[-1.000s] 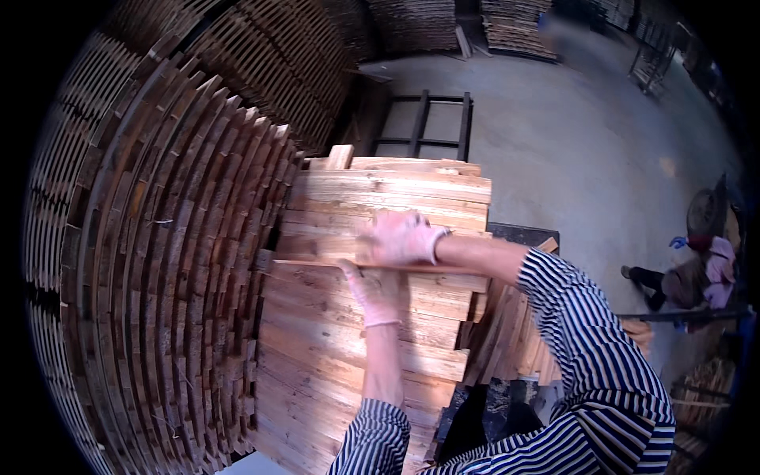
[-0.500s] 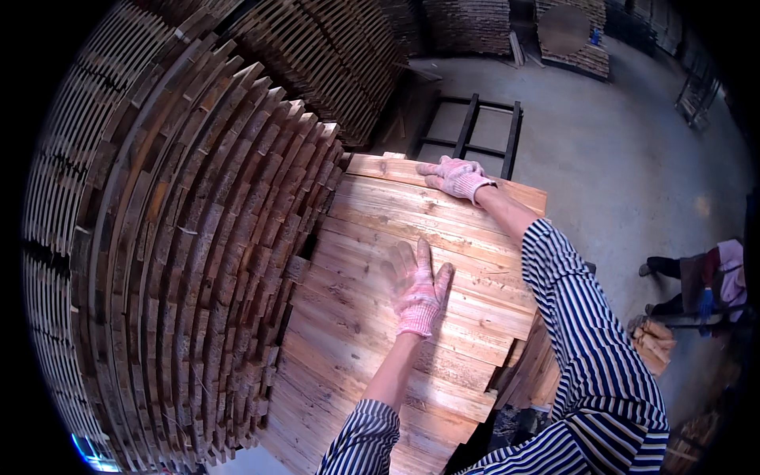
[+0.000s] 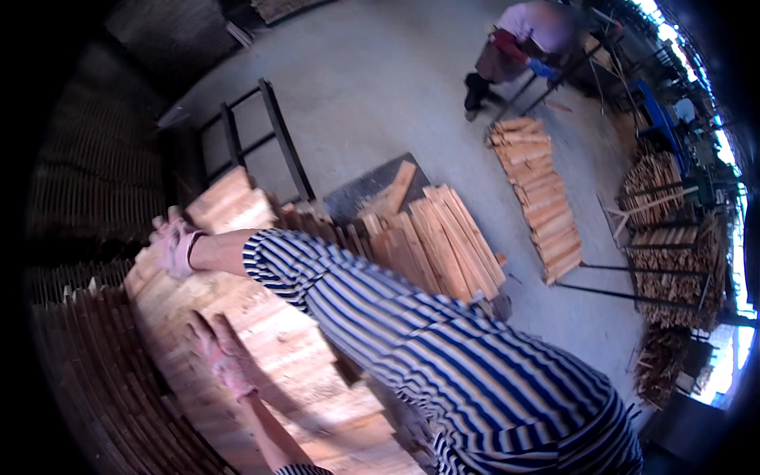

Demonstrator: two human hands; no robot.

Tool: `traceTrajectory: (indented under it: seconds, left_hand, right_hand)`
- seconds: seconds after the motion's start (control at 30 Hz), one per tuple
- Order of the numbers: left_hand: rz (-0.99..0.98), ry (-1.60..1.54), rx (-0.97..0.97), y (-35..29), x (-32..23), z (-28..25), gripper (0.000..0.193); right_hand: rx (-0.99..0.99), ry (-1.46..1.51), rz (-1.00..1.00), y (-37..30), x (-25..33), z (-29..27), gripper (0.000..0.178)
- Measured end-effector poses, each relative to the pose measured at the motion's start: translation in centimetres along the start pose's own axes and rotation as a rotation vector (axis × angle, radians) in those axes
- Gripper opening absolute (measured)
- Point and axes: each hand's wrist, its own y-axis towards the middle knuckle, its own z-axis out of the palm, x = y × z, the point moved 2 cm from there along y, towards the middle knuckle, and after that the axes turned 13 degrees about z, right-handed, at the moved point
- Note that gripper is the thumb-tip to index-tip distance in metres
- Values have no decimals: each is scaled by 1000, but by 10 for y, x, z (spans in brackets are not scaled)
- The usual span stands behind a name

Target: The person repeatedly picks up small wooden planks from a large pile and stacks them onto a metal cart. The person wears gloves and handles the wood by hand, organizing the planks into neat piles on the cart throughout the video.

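Wooden boards [image 3: 277,340] lie side by side in a broad layer at the left, their ends uneven along the right side. My left hand [image 3: 226,366], in a pinkish glove with soiled fingertips, rests on or just above them with its fingers stretched out. Farther off, my right hand [image 3: 176,245], gloved alike, reaches across to the far left part of the layer. Its fingers are spread over the wood, and neither hand grips a board. Motion blurs both hands a little. One board [image 3: 229,199] at the far end lies beyond my right hand.
Dark stacked slats [image 3: 95,372] stand close on the left. A black metal frame [image 3: 273,134] lies beyond the boards. Shorter boards [image 3: 451,245] are piled to the right, near a long row of wood pieces [image 3: 542,202]. A co-worker [image 3: 514,47] bends over at the back.
My view has swung to the right, so the boards and both hands now appear farther left. The co-worker and the wood on the floor show more fully. Both hands remain over the boards.
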Motion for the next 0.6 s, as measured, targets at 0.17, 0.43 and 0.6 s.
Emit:
traceTrajectory:
  seconds: [0.17,0.43,0.6]
  left_hand:
    - [133,150,69,-78,210,15,63]
    - [243,245,-233,-124,-140,0,84]
    - [375,-709,338,-292,-336,121,60]
  right_hand:
    - [-504,370,-372,-277,-39,-86,53]
    - [539,418,1042,-705,-367,94,69]
    - [642,347,1307,-781,-506,130,82]
